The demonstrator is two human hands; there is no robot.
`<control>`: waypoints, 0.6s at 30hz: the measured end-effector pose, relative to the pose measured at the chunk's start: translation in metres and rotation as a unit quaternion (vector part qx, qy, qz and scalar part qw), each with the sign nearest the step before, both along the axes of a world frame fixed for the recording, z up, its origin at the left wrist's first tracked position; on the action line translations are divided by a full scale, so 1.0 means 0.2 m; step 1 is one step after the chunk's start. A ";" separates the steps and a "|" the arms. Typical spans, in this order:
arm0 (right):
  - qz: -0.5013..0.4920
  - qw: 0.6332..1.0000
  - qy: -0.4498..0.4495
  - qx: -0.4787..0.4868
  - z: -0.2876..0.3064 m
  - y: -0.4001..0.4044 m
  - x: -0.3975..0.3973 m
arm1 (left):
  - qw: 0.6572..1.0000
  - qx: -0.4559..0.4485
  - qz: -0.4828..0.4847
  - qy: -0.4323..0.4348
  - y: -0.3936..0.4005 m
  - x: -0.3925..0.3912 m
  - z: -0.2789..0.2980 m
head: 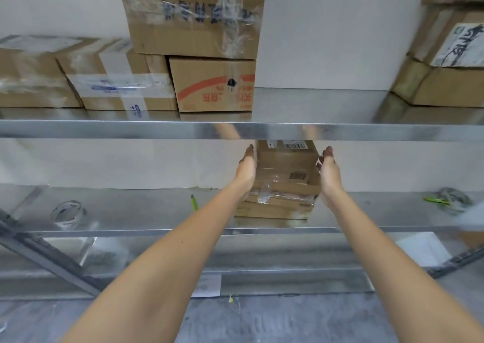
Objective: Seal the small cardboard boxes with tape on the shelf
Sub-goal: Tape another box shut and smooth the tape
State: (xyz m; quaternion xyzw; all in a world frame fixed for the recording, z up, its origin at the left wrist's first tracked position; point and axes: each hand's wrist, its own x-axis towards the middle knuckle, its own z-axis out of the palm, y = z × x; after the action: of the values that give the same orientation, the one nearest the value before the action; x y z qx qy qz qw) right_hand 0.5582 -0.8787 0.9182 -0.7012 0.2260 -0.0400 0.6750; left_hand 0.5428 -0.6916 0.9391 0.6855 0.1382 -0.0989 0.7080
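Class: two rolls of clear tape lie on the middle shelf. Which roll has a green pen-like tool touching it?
The tape roll at the far right: the green tool lies against its left side. The left roll has nothing touching it; the other green tool lies apart.

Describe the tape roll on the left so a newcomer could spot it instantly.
Start at the middle metal shelf, where the stack of small cardboard boxes stands between both hands. Look far left: the clear tape roll stands alone near the front edge, left of a green pen.

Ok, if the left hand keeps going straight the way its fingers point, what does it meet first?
Probably the front edge of the upper shelf: the left hand points up and forward beside the stacked small boxes, fingertips just below that edge. Depth is unclear; it could pass underneath.
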 end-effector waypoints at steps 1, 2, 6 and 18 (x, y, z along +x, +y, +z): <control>0.016 1.000 0.013 0.005 0.00 0.01 0.01 | 1.000 -0.002 -0.017 -0.002 0.00 0.01 -0.02; 0.030 0.999 0.027 0.009 0.01 0.03 0.02 | 0.999 -0.008 -0.033 -0.001 0.01 0.02 -0.03; 0.031 0.999 0.034 0.005 0.03 0.10 0.02 | 0.998 -0.037 -0.054 0.004 0.06 0.02 -0.05; 0.075 0.996 0.024 -0.037 0.02 1.08 -0.14 | 0.999 -0.028 0.018 -0.009 1.01 -0.08 -0.11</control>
State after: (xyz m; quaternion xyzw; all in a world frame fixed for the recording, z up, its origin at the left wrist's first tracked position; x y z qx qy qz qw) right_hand 0.5302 -0.6635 0.9227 -0.7418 0.1876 0.0195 0.6436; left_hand 0.5276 -0.4898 0.9180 0.6634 0.1410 -0.0842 0.7300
